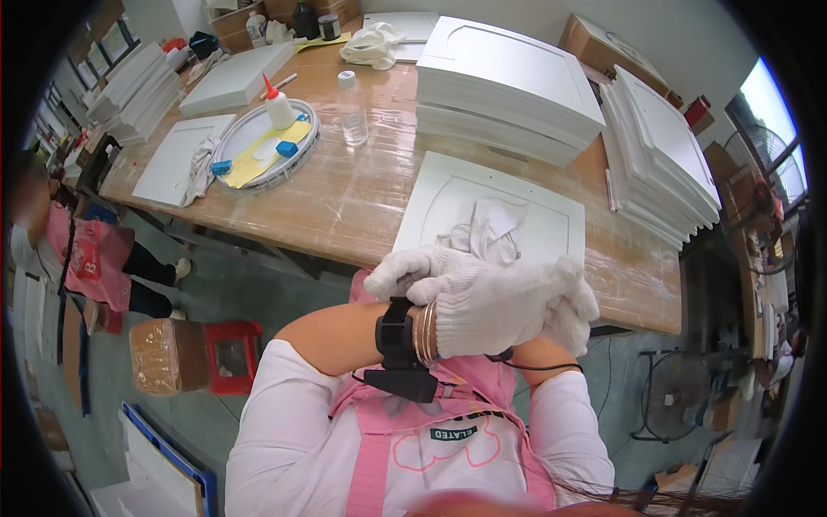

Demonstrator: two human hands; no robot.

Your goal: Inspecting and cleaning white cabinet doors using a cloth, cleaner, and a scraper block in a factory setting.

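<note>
- Both hands, in white knit gloves, meet at chest height just below the near edge of the wooden desk [345, 198].
- Left hand [482, 306] lies across the front; fingers curl round the right hand [573, 314], gripping its glove near the cuff.
- Right hand mostly hidden behind the left; its fingers are bunched, but can't tell if they hold anything.
- Left wrist carries a black strap w/ small box [398, 345] and thin metal bangles [425, 332]; a black cable runs under the right forearm.
- Directly beyond the hands: white panelled cabinet door [482, 211] flat on the desk, near edge overhanging slightly, w/ a crumpled white cloth [487, 231] resting on its centre.
- Behind it, a tall stack of similar white doors [508, 82]; a second, fanned stack [659, 155] sits at the desk's right end.
- Left of centre: clear plastic bottle [351, 108] upright; beside it a round white tray [267, 146] holding a red-tipped glue bottle [277, 105], yellow sheet and blue blocks.
- More white doors lie flat at the desk's far left, w/ another rag [202, 164] draped between one of them and the tray.
- Wearer is in a white shirt & pink apron [431, 431].
- Another person in a pink apron [86, 258] is at far left, well apart; red stool [231, 353] and wrapped brown box [168, 355] on the floor between.
</note>
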